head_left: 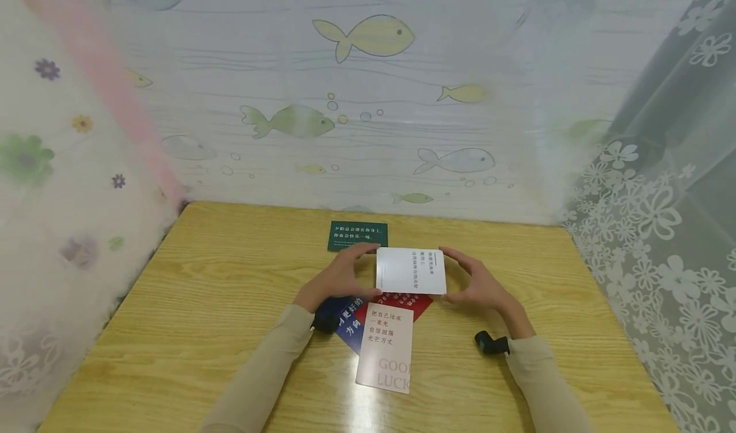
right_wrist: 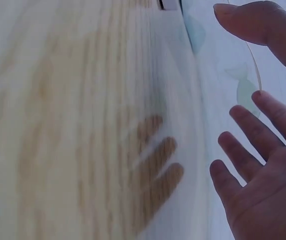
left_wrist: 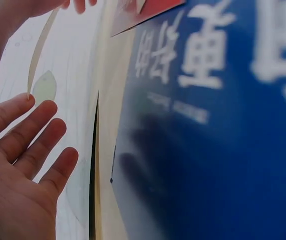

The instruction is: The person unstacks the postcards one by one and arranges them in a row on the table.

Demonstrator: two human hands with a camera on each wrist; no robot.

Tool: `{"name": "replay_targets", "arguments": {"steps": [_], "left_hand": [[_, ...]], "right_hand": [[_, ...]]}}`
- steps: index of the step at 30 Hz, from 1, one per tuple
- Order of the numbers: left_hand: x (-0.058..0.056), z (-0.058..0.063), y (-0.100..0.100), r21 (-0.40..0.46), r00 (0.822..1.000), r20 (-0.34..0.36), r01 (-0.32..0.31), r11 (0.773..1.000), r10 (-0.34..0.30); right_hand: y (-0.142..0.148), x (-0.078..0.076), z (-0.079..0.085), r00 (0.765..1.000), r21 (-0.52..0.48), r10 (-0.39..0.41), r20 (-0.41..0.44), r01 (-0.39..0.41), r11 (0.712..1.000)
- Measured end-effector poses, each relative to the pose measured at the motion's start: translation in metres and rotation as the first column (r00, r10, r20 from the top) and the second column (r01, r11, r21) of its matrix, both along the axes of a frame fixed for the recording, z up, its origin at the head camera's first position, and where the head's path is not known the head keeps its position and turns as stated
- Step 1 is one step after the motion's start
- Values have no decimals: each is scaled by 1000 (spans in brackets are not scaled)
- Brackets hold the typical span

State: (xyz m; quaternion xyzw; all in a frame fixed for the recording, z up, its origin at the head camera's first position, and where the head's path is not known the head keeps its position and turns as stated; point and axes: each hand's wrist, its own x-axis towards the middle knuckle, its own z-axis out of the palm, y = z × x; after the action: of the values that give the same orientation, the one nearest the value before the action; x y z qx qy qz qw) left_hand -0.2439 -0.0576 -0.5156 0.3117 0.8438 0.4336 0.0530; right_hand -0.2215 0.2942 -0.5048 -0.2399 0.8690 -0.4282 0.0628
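Between both hands a white card [head_left: 402, 271] with dark printed characters is held above the table. My left hand [head_left: 336, 274] grips its left edge, thumb at the near corner and a finger at the far one. On the opposite edge my right hand [head_left: 480, 286] holds it the same way. Both wrist views show the card nearly edge-on, at an index fingertip, with the other fingers spread off it. Below lie a blue card [head_left: 344, 334], a red card [head_left: 422, 305] partly covered, and a pale pink card [head_left: 386, 350] reading "GOOD LUCK" on top.
A dark green card [head_left: 358, 235] lies flat near the back edge of the wooden table [head_left: 230, 280]. Behind stands a fish-patterned backdrop [head_left: 368, 165]; a lace curtain [head_left: 650, 228] hangs at the right. Each wrist carries a small black camera.
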Motion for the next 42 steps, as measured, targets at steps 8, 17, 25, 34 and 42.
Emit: {"name": "replay_targets", "arguments": {"steps": [8, 17, 25, 34, 42], "left_hand": [[-15, 1, 9, -6, 1000, -30, 7, 1000, -7], [-35, 3, 20, -23, 1000, -16, 3, 1000, -3], [-47, 2, 24, -12, 998, 50, -24, 1000, 25], [-62, 2, 29, -54, 998, 42, -33, 998, 35], [-75, -3, 36, -78, 999, 6, -52, 996, 53]], "right_hand": [[6, -15, -3, 1000, -17, -16, 26, 16, 1000], [14, -32, -6, 1000, -28, -22, -8, 22, 999], [16, -45, -5, 999, -38, -33, 20, 33, 999], [16, -59, -4, 996, 4, -68, 50, 68, 998], [19, -72, -4, 993, 74, -103, 64, 98, 992]]}}
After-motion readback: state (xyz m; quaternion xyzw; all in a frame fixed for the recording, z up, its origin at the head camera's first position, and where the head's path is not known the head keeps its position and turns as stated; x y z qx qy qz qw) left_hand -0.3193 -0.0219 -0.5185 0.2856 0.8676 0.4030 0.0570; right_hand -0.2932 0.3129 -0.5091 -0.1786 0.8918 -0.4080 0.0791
